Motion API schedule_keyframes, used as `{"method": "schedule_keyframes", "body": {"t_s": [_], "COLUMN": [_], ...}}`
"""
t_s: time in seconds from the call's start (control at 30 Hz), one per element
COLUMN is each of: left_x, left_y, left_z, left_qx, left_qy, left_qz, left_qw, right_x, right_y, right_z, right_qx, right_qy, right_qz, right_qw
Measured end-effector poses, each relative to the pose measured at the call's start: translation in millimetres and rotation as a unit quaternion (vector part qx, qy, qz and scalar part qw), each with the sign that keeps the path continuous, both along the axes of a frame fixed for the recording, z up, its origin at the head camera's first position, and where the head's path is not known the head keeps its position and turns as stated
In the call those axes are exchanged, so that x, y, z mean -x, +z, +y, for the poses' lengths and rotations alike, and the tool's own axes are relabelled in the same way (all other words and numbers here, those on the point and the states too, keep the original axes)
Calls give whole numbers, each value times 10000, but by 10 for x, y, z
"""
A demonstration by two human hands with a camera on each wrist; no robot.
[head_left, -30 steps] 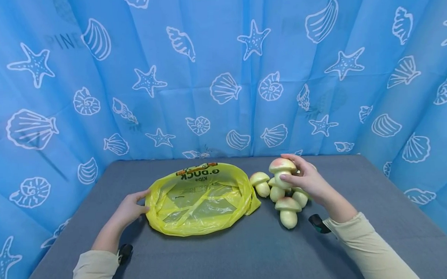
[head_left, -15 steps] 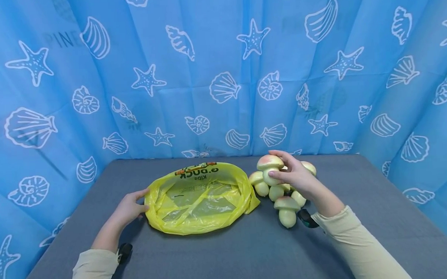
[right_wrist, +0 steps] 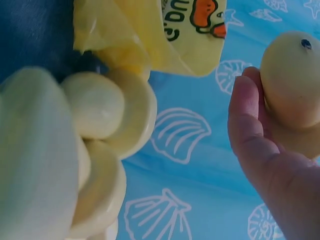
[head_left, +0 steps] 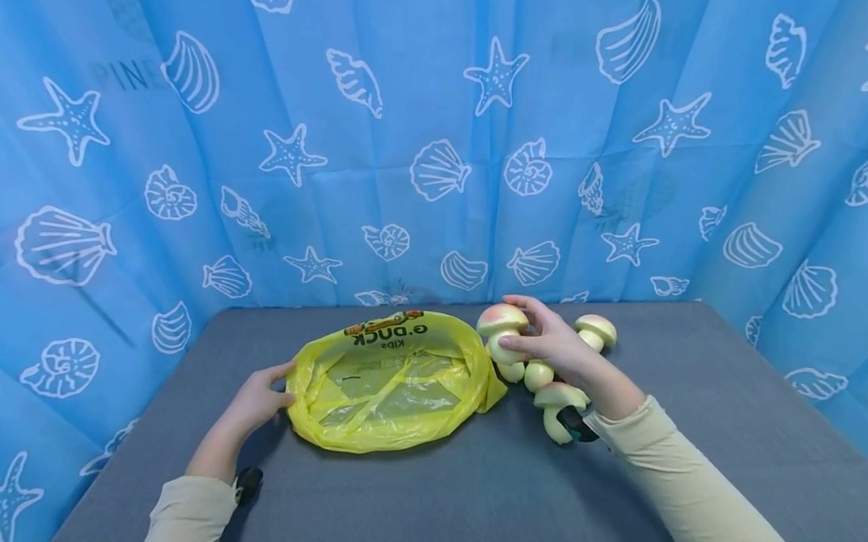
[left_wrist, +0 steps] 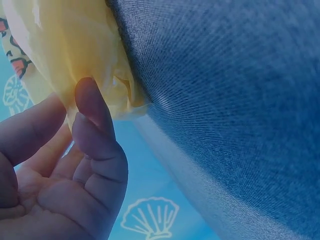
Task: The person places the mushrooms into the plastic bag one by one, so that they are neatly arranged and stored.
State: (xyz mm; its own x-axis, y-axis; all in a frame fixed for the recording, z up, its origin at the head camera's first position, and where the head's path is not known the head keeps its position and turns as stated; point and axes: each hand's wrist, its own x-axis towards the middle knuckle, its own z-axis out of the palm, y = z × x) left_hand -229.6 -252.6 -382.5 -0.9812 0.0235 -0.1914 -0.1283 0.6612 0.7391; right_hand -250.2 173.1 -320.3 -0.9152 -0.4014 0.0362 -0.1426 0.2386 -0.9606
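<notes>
A yellow plastic bag [head_left: 382, 439] printed with "G.DUCK KIDS" stands with its mouth spread wide on the grey table. My left hand [head_left: 255, 401] pinches its left rim between thumb and fingers; the left wrist view shows the thin plastic [left_wrist: 75, 45] at the fingertips. To the right of the bag, my right hand [head_left: 555, 345] grips a pale mushroom [head_left: 503, 323] with a pinkish cap, cap upward, raised close to the bag's right edge. In the right wrist view, the rounded stem bottom of that mushroom [right_wrist: 294, 80] carries a small dark spot.
Several similar mushrooms lie right of the bag, among them one in front [head_left: 556, 422], partly covered by the black wrist camera [head_left: 576, 424], and one at the back right [head_left: 597, 329]. A blue curtain [head_left: 432, 223] with white shells hangs behind the table [head_left: 414, 511].
My right hand has carried the mushroom leftward from over the pile toward the bag's right edge. My left hand keeps its pinch on the rim.
</notes>
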Motion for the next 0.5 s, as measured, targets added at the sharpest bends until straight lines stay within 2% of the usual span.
{"method": "schedule_keyframes", "body": {"t_s": [0.2, 0.5], "left_x": [-4, 36], "left_y": [16, 17], "left_z": [18, 20], "left_qx": [102, 116], "left_qy": [-31, -69], "left_qz": [11, -53], "left_qw": [9999, 9999], "right_x": [13, 54], "right_y": [9, 27], "right_z": [-136, -335], "right_qx": [54, 49], "right_qy": [-1, 64], "right_qz": [-195, -239], "right_qw": [9998, 9997]}}
